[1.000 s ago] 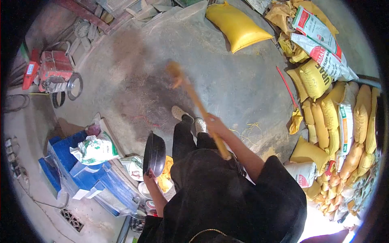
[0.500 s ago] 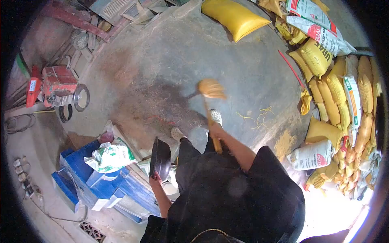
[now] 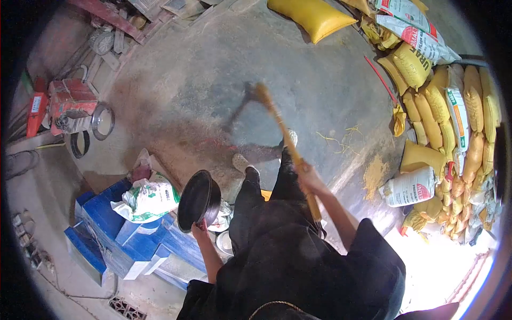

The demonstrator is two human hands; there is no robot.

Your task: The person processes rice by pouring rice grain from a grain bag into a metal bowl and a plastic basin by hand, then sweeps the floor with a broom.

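black pan (image 3: 198,200), yellow sacks (image 3: 312,16), blue crates (image 3: 114,229)

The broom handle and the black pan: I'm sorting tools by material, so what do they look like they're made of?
Broom handle: probably wood or bamboo, going by its matte yellow-tan colour. Pan: looks like dark metal, black with a dull sheen and a thin raised rim; plastic cannot be ruled out.

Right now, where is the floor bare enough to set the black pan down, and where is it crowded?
Bare concrete floor lies between the red machine, the lone yellow sack and the stacked sacks. Crowded: the blue boxes beside the left hand holding the black pan.
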